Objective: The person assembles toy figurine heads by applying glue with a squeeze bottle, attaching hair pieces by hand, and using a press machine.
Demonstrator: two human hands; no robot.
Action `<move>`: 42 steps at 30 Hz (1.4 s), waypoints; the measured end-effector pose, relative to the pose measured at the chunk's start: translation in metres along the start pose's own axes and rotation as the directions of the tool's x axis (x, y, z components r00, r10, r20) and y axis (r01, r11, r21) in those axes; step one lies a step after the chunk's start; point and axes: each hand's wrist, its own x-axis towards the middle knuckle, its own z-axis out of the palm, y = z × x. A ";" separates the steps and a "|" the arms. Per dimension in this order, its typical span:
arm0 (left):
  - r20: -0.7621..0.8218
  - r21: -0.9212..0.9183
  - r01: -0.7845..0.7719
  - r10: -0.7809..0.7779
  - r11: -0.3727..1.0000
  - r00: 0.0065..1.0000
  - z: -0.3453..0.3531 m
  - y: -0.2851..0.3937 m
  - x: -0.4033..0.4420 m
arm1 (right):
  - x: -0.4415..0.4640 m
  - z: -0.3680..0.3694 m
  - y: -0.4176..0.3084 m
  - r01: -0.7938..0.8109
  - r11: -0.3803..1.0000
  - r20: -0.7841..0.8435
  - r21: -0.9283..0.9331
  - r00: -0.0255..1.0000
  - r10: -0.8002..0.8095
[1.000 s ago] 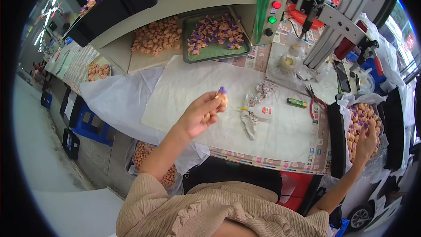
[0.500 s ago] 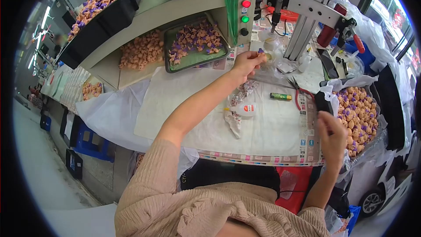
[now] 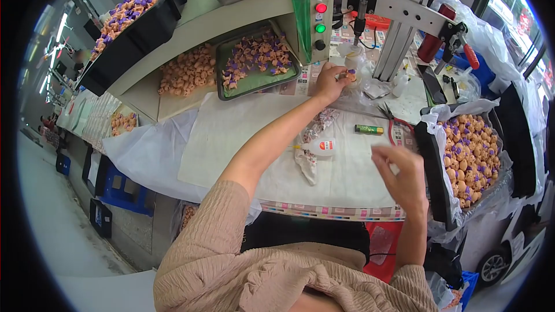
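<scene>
My left hand [image 3: 333, 82] reaches to the small glue pot area beneath the press, its fingers closed on a small peach and purple figure [image 3: 351, 74]. My right hand [image 3: 402, 174] hangs above the right part of the white cloth [image 3: 260, 133], fingers bent and apart, with nothing visible in it. To its right stands a black lined crate [image 3: 471, 159] full of peach and purple pieces. Between my hands lie a green tube [image 3: 369, 129], red-handled pliers [image 3: 392, 125] and a white bottle [image 3: 321, 147] on a crumpled rag [image 3: 306, 166].
The metal press [image 3: 399, 34] with a red-handled clamp [image 3: 471, 56] rises at the back right. A dark tray [image 3: 257, 88] of figures rests in the grey cabinet [image 3: 240, 23] beside loose pieces [image 3: 188, 72]. A large black bin [image 3: 133, 34] stands upper left.
My left hand has gone from above the cloth to the press base with the figure. My right hand has left the crate and moved left over the cloth. The view has shifted.
</scene>
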 end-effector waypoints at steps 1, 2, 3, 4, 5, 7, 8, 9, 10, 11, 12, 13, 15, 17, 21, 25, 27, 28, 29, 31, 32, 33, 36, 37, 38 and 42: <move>0.015 0.019 0.003 -0.003 1.000 1.000 -0.002 0.004 0.001 | 0.016 0.003 0.003 0.061 0.998 -0.053 -0.010 0.997 -0.062; 0.030 0.040 0.006 -0.007 0.999 1.000 -0.004 0.007 0.001 | 0.035 0.005 0.005 0.122 0.992 -0.105 -0.023 0.987 -0.124; 0.044 0.060 0.008 -0.011 0.998 0.999 -0.006 0.010 0.001 | 0.056 0.007 0.005 0.182 0.982 -0.194 -0.042 0.963 -0.187; 0.039 0.061 0.005 -0.008 0.998 0.999 -0.009 0.012 0.001 | 0.079 0.009 0.004 0.242 0.968 -0.281 -0.068 0.926 -0.251; 0.029 0.046 0.063 -0.065 0.997 0.997 -0.013 0.015 -0.001 | 0.103 0.008 0.002 0.296 0.944 -0.377 -0.146 0.865 -0.329; 0.017 0.019 0.182 -0.182 0.983 0.983 -0.022 0.019 -0.010 | 0.155 0.001 -0.003 0.382 0.864 -0.517 -0.328 0.693 -0.502; 0.015 0.024 0.181 -0.181 0.983 0.983 -0.029 0.022 -0.015 | 0.182 -0.002 -0.004 0.412 0.805 -0.554 -0.427 0.584 -0.593; 0.068 -0.171 0.331 -0.324 0.928 0.944 -0.040 0.029 -0.020 | 0.208 -0.006 -0.005 0.345 0.745 -0.551 -0.570 0.512 -0.659; 0.149 -0.347 0.470 -0.447 0.811 0.882 -0.051 0.036 -0.027 | 0.233 -0.008 -0.002 0.258 0.672 -0.532 -0.694 0.444 -0.721; 0.252 -0.496 0.589 -0.543 0.638 0.801 -0.062 0.043 -0.036 | 0.260 -0.007 0.008 0.237 0.771 -0.567 -0.591 0.558 -0.606; 0.251 -0.491 0.593 -0.548 0.638 0.798 -0.074 0.049 -0.045 | 0.284 -0.004 0.018 0.197 0.855 -0.579 -0.479 0.661 -0.477; 0.354 -0.587 0.630 -0.539 0.508 0.764 -0.087 0.054 -0.055 | 0.305 -0.014 0.009 0.027 0.987 -0.432 -0.161 0.897 -0.095; 0.451 -0.660 0.659 -0.511 0.361 0.732 -0.112 0.068 -0.076 | 0.314 -0.031 -0.021 -0.246 0.963 -0.124 0.107 0.958 0.259; 0.567 -0.679 0.717 -0.506 0.160 0.650 -0.136 0.082 -0.095 | 0.303 -0.034 -0.045 0.010 0.958 -0.372 0.286 0.923 0.102; 0.557 -0.732 0.678 -0.517 0.064 0.650 -0.170 0.088 -0.135 | 0.309 -0.038 -0.063 0.246 0.968 -0.695 0.055 0.705 -0.140; 0.510 -0.791 0.611 -0.580 -0.028 0.635 -0.182 0.094 -0.169 | 0.317 -0.048 -0.050 0.028 0.999 -0.290 0.029 0.957 -0.018; 0.518 -0.796 0.602 -0.580 -0.058 0.629 -0.183 0.100 -0.181 | 0.322 -0.050 -0.047 -0.090 0.996 -0.011 0.029 0.996 0.090; 0.521 -0.798 0.599 -0.579 -0.069 0.627 -0.185 0.102 -0.185 | 0.321 -0.045 -0.046 -0.127 0.984 -0.061 0.127 0.989 0.136; 0.517 -0.801 0.595 -0.576 -0.065 0.634 -0.187 0.102 -0.189 | 0.320 -0.041 -0.045 -0.156 0.962 -0.109 0.226 0.977 0.184; 0.545 -0.809 0.574 -0.532 -0.128 0.649 -0.192 0.100 -0.201 | 0.302 -0.038 -0.062 -0.181 0.930 -0.142 0.320 0.961 0.236; 0.559 -0.809 0.565 -0.513 -0.164 0.652 -0.193 0.099 -0.205 | 0.288 -0.043 -0.070 -0.002 0.895 -0.171 0.446 0.982 0.087; 0.558 -0.810 0.561 -0.515 -0.168 0.651 -0.194 0.100 -0.207 | 0.275 -0.044 -0.078 0.173 0.814 -0.220 0.554 0.974 -0.057; 0.501 -0.812 0.578 -0.609 -0.085 0.614 -0.195 0.104 -0.213 | 0.252 -0.040 -0.056 0.476 0.819 -0.355 0.321 0.862 -0.362; 0.504 -0.812 0.577 -0.610 -0.092 0.612 -0.195 0.103 -0.214 | 0.235 -0.046 -0.041 0.390 0.900 -0.233 0.195 0.910 -0.343; 0.511 -0.806 0.583 -0.616 -0.102 0.600 -0.196 0.101 -0.218 | 0.215 -0.030 -0.040 0.436 0.888 -0.150 0.146 0.897 -0.415; 0.521 -0.805 0.580 -0.615 -0.124 0.592 -0.197 0.095 -0.227 | 0.164 0.017 -0.029 0.578 0.809 -0.280 -0.107 0.763 -0.582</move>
